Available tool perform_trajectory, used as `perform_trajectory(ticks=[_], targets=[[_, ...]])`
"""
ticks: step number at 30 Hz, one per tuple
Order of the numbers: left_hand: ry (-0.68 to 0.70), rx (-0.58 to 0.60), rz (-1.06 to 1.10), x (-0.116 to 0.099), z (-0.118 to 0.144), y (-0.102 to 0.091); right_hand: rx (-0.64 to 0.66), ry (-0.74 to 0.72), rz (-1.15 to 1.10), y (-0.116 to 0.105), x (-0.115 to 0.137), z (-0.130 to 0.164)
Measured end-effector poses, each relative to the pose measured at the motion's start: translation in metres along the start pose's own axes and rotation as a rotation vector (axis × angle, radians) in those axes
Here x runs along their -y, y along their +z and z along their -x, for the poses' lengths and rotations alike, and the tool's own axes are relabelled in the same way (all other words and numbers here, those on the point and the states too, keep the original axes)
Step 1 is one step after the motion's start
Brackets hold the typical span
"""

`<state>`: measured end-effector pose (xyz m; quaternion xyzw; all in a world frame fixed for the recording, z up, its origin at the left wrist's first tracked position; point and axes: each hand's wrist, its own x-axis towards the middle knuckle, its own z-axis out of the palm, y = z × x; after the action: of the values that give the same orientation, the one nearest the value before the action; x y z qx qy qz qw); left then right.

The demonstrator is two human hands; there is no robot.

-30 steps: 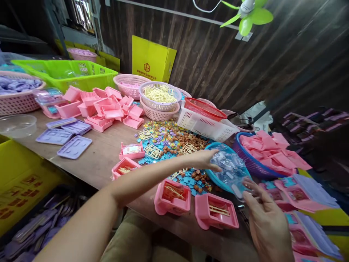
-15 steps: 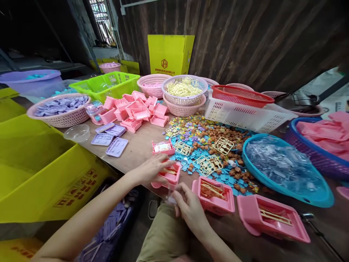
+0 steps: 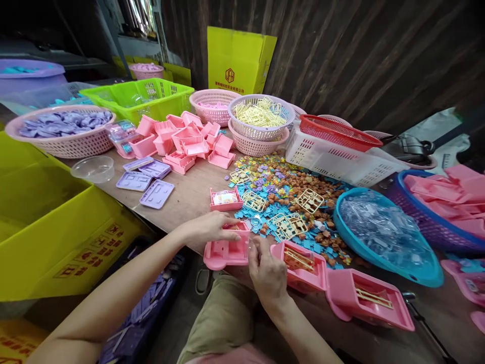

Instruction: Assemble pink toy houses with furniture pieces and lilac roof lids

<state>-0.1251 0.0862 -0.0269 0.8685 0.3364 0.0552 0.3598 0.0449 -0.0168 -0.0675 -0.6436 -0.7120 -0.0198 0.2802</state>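
Observation:
My left hand (image 3: 210, 227) grips a pink plastic case (image 3: 223, 255) at the table's front edge, with its thumb and fingers over the far side. At the case's right end, my right hand (image 3: 268, 270) is closed in a pinch. A clear plastic piece is in its fingertips, mostly hidden by them. Just right of that hand sits a second pink case (image 3: 318, 275) with cream sticks and brown pieces inside. A third pink case (image 3: 379, 290) stands farther right, also with cream sticks. Beyond my left hand is a small pink drawer (image 3: 226, 206) holding a white packet.
Small blue, brown and yellow parts (image 3: 299, 202) cover the table's middle, with cream frames (image 3: 288, 226) among them. Pink drawers (image 3: 185, 141) are piled behind purple panels (image 3: 157, 196). A blue basin (image 3: 432, 273) of clear parts stands right; a yellow carton (image 3: 76, 222) is left.
My right hand has moved up with the clear piece to the case's right end. The case under my left hand has shifted left and turned, showing more of its top.

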Motion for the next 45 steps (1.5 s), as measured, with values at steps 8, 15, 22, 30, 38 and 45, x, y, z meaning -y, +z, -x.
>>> perform_trajectory(ticks=[8,15,22,30,38,45], targets=[[-0.031,0.022,0.049,0.001,-0.001,-0.002,0.053,-0.002,0.113,-0.009,0.005,-0.008],[-0.015,-0.003,0.112,0.006,-0.002,0.000,0.086,0.001,0.067,-0.009,0.003,-0.012],[-0.025,-0.014,0.141,0.009,-0.001,0.001,0.171,-0.022,0.355,-0.005,0.016,-0.014],[0.005,0.025,0.048,0.007,0.002,0.001,0.261,0.010,0.373,0.000,0.031,-0.018],[-0.063,-0.013,-0.036,-0.005,0.007,0.002,0.378,0.060,0.176,-0.034,0.004,-0.038],[-0.128,-0.036,-0.096,-0.016,-0.001,0.005,0.610,0.137,0.230,-0.036,-0.051,-0.100]])
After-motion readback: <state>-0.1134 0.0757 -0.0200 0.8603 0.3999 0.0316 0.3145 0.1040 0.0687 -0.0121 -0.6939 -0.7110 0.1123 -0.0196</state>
